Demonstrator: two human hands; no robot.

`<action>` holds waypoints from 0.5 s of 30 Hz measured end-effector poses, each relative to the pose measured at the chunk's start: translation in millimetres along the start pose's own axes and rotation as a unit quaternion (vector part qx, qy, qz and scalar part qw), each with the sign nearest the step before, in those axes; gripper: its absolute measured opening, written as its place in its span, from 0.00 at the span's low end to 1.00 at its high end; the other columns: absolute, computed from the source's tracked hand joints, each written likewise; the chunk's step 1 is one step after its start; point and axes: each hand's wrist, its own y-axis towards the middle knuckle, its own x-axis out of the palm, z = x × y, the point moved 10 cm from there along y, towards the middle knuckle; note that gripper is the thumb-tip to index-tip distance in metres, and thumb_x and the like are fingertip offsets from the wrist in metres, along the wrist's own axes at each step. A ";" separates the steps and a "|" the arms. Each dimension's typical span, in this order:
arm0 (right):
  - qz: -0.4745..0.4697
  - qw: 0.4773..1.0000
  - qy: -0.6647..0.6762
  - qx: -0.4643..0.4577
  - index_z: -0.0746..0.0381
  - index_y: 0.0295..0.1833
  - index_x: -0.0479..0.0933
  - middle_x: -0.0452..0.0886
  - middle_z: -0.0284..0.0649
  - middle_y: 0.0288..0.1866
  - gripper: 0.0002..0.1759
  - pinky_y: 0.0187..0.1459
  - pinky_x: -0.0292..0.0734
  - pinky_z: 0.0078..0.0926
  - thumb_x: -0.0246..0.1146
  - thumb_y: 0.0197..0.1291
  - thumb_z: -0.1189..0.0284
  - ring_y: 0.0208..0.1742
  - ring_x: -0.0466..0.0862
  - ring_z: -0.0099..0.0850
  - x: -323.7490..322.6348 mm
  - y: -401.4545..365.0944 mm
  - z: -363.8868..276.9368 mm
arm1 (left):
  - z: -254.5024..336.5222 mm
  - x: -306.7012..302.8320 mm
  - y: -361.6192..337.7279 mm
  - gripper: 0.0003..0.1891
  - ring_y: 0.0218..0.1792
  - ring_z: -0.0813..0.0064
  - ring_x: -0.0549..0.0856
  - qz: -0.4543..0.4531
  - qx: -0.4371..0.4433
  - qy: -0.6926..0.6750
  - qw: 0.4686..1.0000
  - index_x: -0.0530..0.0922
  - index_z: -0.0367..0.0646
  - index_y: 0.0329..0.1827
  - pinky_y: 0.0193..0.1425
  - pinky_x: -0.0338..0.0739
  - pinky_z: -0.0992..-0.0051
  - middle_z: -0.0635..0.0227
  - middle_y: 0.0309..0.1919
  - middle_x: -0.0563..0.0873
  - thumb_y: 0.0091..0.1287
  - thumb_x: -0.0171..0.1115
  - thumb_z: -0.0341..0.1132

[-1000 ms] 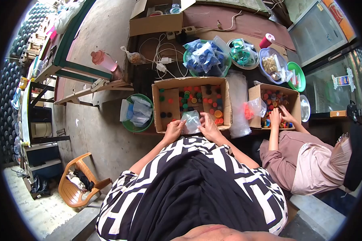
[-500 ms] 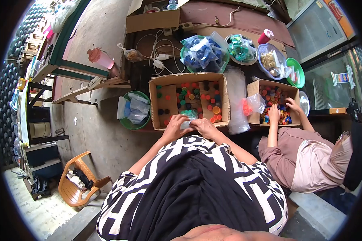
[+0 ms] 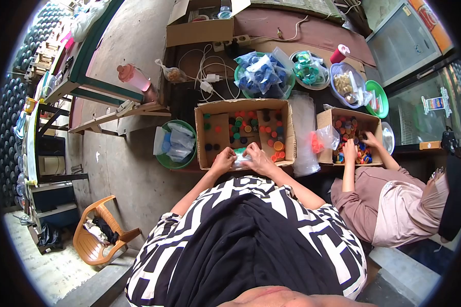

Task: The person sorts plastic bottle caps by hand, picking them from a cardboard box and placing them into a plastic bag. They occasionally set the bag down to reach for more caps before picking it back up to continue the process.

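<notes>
Between my two hands is a small clear plastic bag (image 3: 240, 161) with green pieces in it, over the near edge of a cardboard box (image 3: 202, 143). My left hand (image 3: 224, 160) pinches the bag's left side. On its right side, my right hand (image 3: 258, 158) grips it with bent fingers. Inside the box lie scattered round caps in red, orange, green and black, such as an orange cap (image 3: 278, 146). A stack of clear plastic bags (image 3: 304, 133) lies right of the box.
At the right, another person's hands (image 3: 350, 150) reach into a second cardboard box (image 3: 323, 123) of mixed caps. Behind stand a basin of blue bagged pieces (image 3: 264, 74), a bowl of green ones (image 3: 310, 70) and a purple basin (image 3: 338, 92). A green bucket (image 3: 175, 163) stands left.
My hands have drawn the bag more upright, with my right hand's fingers now at its top right. The view has shifted slightly. The other person's hands have moved a little in their box.
</notes>
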 end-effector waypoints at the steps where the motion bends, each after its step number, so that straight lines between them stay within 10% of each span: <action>1: 0.001 1.000 -0.002 -0.002 0.61 0.45 0.75 0.72 0.45 0.48 0.18 0.50 0.73 0.42 0.71 0.52 0.65 0.48 0.76 0.45 2.3 0.2 2.5 | -11.9 2.6 5.7 0.07 0.32 0.77 0.81 -0.012 -0.023 -0.047 0.999 0.76 0.39 0.43 0.37 0.75 0.74 0.63 0.31 0.84 0.68 0.62 0.33; 5: -0.009 0.994 -0.089 -0.062 0.59 0.44 0.80 0.75 0.40 0.46 0.15 0.52 0.71 0.38 0.70 0.55 0.63 0.52 0.74 0.39 6.8 4.6 -1.2 | -16.4 -0.1 9.2 0.09 0.32 0.64 0.83 -0.006 -0.014 -0.074 0.997 0.77 0.38 0.43 0.39 0.76 0.68 0.57 0.30 0.83 0.66 0.63 0.35; 11: -0.003 0.999 -0.040 -0.028 0.59 0.40 0.82 0.79 0.39 0.40 0.13 0.48 0.73 0.43 0.60 0.64 0.61 0.47 0.77 0.42 15.0 10.0 25.3 | 65.8 -9.3 -25.7 0.15 0.51 0.56 0.77 0.079 0.245 0.122 0.958 0.81 0.40 0.47 0.56 0.73 0.62 0.58 0.45 0.79 0.65 0.65 0.42; 15: -0.037 0.999 0.015 0.006 0.61 0.40 0.81 0.83 0.44 0.38 0.15 0.47 0.74 0.43 0.58 0.66 0.60 0.46 0.81 0.47 23.8 15.9 42.1 | 54.6 -1.7 -17.5 0.14 0.53 0.57 0.75 0.020 0.178 0.189 0.965 0.83 0.41 0.43 0.59 0.71 0.63 0.60 0.45 0.80 0.63 0.67 0.42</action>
